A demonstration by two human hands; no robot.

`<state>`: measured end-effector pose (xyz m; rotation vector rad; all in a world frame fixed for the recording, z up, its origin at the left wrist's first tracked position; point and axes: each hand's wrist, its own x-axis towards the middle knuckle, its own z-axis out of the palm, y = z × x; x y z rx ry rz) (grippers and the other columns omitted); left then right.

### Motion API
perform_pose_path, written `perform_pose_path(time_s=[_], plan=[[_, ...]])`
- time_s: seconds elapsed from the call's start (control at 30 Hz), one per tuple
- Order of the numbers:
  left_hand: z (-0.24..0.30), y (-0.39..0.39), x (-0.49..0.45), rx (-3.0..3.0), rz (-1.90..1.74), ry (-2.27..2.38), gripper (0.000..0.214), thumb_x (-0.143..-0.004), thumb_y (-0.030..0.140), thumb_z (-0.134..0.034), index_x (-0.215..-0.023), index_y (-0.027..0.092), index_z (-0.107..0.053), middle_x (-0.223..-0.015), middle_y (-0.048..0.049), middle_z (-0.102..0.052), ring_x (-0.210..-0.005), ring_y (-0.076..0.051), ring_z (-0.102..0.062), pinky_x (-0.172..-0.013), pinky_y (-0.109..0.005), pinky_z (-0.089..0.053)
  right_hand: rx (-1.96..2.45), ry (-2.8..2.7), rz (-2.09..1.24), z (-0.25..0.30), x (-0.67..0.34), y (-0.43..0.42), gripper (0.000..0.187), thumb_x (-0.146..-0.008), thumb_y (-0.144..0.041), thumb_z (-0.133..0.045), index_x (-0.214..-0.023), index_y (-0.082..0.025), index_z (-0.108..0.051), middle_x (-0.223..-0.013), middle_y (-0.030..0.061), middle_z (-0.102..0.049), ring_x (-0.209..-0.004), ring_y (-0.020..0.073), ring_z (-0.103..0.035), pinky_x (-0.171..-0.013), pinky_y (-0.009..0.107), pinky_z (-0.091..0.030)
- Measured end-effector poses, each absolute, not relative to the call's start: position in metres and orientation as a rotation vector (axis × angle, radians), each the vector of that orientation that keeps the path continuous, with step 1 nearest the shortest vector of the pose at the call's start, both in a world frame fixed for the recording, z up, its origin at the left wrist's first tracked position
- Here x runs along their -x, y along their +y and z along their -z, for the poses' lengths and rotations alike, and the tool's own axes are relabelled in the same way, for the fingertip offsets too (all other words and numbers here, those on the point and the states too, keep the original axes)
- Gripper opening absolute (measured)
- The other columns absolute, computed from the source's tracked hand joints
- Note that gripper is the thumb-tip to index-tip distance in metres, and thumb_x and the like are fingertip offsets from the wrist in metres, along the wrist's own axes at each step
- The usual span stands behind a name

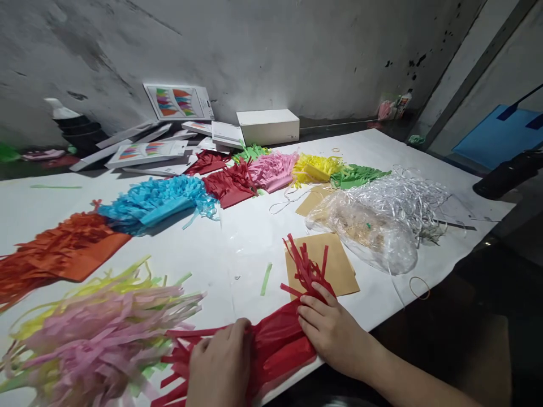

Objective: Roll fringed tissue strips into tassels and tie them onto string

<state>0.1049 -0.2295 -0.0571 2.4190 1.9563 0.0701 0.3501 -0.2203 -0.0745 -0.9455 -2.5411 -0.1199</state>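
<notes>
A red tissue paper sheet (282, 333) with fringed ends lies at the table's near edge, its middle uncut. My left hand (220, 362) is closed on its left part, beside the strips spreading left; most of its fingers are hidden from view. Across the right part, my right hand (328, 325) has its fingers bent over the paper, just below the red strips pointing away from me. Those strips rest over a brown paper square (335, 265). To the left of my left hand is a loose heap of pink, yellow and green tissue fringe (106, 333).
Fringed bundles in orange (80, 249), blue (161, 200), red (231, 183), pink (274, 169), yellow (318, 168) and green (358, 176) arc across the table. At right lie a clear plastic bag (373, 232), white string (407, 192) and a rubber band (419, 288). Boxes (269, 127) stand behind.
</notes>
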Motion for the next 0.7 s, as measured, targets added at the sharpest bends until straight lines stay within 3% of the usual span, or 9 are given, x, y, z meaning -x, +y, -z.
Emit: perform_pose_path(time_s=[0.13,0.27,0.43,0.6,0.7], plan=[[0.06,-0.244,-0.108,-2.847,-0.629,1.824,0.024,-0.093,0.023,-0.055,-0.113,0.017,-0.067,-0.11,-0.0138,-0.076,-0.094,-0.032,-0.07,-0.081,-0.045,-0.043,0.97,-2.413,0.064,0.078,-0.348,-0.221,0.022,-0.091,-0.002,-0.052,-0.1,-0.011,-0.069,-0.103,0.009,-0.074,-0.111,0.0249,-0.063,-0.125,0.049,-0.021],[0.071,-0.254,-0.121,-2.821,-0.606,1.634,0.039,-0.084,0.001,-0.048,-0.11,0.02,-0.07,-0.11,-0.0073,-0.077,-0.099,-0.029,-0.068,-0.09,-0.046,-0.039,1.052,-2.274,-0.131,0.067,-0.348,-0.225,0.019,-0.092,-0.008,-0.055,-0.104,-0.014,-0.069,-0.099,0.0067,-0.074,-0.108,0.0224,-0.064,-0.123,0.051,-0.027],[0.086,-0.252,-0.112,-2.864,-0.683,1.502,0.037,-0.088,0.006,-0.051,-0.115,0.024,-0.07,-0.106,-0.0022,-0.08,-0.099,-0.023,-0.068,-0.099,-0.043,-0.033,0.985,-2.332,0.105,0.065,-0.342,-0.233,0.029,-0.099,-0.009,-0.047,-0.12,-0.011,-0.066,-0.132,0.0127,-0.067,-0.131,0.0265,-0.054,-0.125,0.05,-0.021],[0.089,-0.255,-0.1,-2.862,-0.652,1.391,0.046,-0.087,0.006,-0.053,-0.127,0.027,-0.064,-0.114,0.0028,-0.079,-0.105,-0.023,-0.068,-0.12,-0.045,-0.013,0.807,-2.411,0.239,0.079,-0.336,-0.23,0.027,-0.099,-0.006,-0.045,-0.108,-0.008,-0.071,-0.106,0.0101,-0.077,-0.116,0.0251,-0.065,-0.124,0.048,-0.029],[0.087,-0.258,-0.092,-2.941,-0.584,1.384,0.05,-0.084,0.007,-0.055,-0.129,0.026,-0.064,-0.123,0.0028,-0.076,-0.108,-0.025,-0.067,-0.125,-0.046,-0.002,0.865,-2.36,0.237,0.083,-0.343,-0.225,0.029,-0.098,-0.005,-0.045,-0.105,-0.008,-0.072,-0.103,0.0111,-0.078,-0.111,0.0251,-0.068,-0.122,0.049,-0.034]])
